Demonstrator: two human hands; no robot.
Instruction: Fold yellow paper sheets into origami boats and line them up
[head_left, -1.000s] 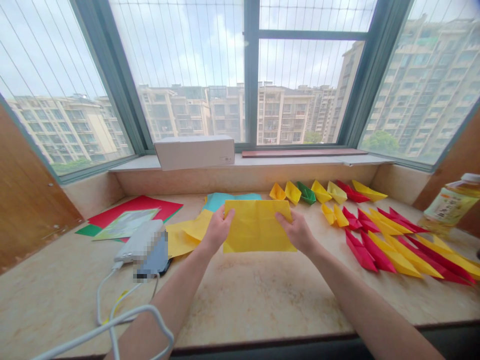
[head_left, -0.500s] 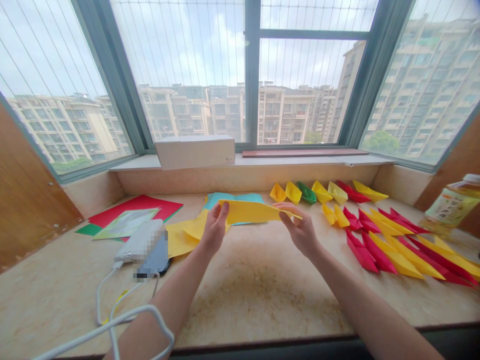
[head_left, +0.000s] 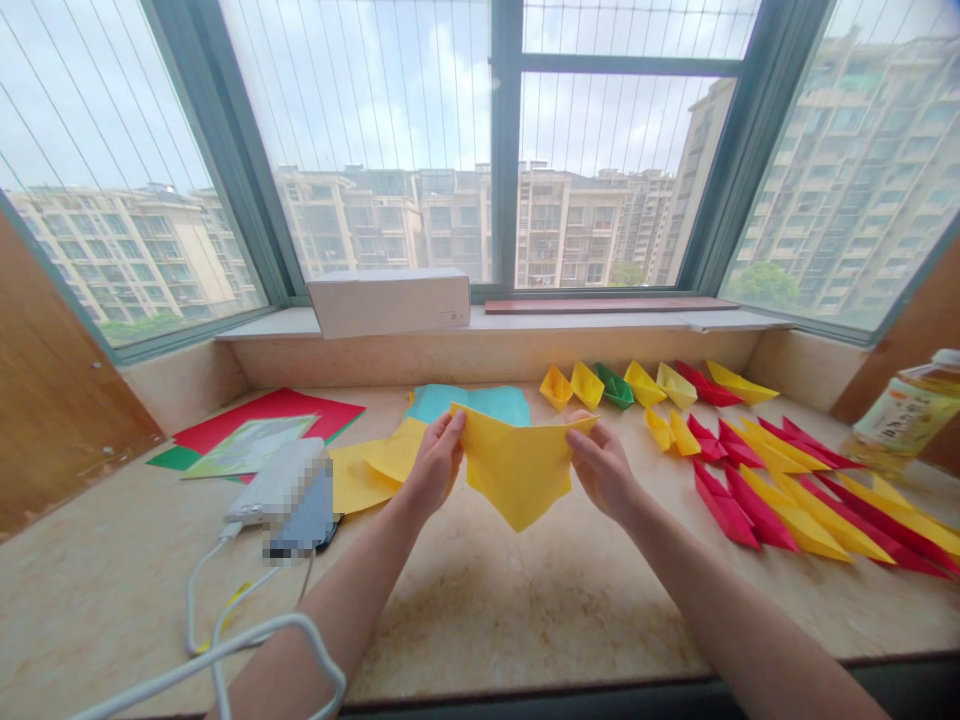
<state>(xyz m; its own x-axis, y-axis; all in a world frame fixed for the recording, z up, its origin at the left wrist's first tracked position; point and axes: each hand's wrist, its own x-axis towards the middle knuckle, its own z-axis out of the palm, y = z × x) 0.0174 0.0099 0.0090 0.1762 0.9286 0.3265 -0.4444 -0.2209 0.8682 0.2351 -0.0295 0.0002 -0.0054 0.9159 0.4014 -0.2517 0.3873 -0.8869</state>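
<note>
Between my hands hangs a sheet of yellow paper (head_left: 517, 465), held up above the counter with its top edge slightly sagging and a pointed corner hanging down. My left hand (head_left: 439, 458) pinches its upper left corner. At the upper right corner, my right hand (head_left: 600, 455) grips it between thumb and fingers. Behind my left hand lie more yellow sheets (head_left: 367, 470), partly hidden by it. Light blue paper (head_left: 476, 403) lies flat just behind the held sheet.
Several folded paper boats (head_left: 750, 500) in yellow, red and green stand in rows at the right, near a drink bottle (head_left: 904, 410). Left are red paper (head_left: 262, 415), a white power bank (head_left: 281, 480), a phone (head_left: 304, 515) and a white cable (head_left: 292, 625). A white box (head_left: 390, 303) sits on the sill.
The yellow paper has turned from nearly edge-on to facing me, its pointed corner now hanging down. Both hands still hold its ends; my right hand has shifted slightly.
</note>
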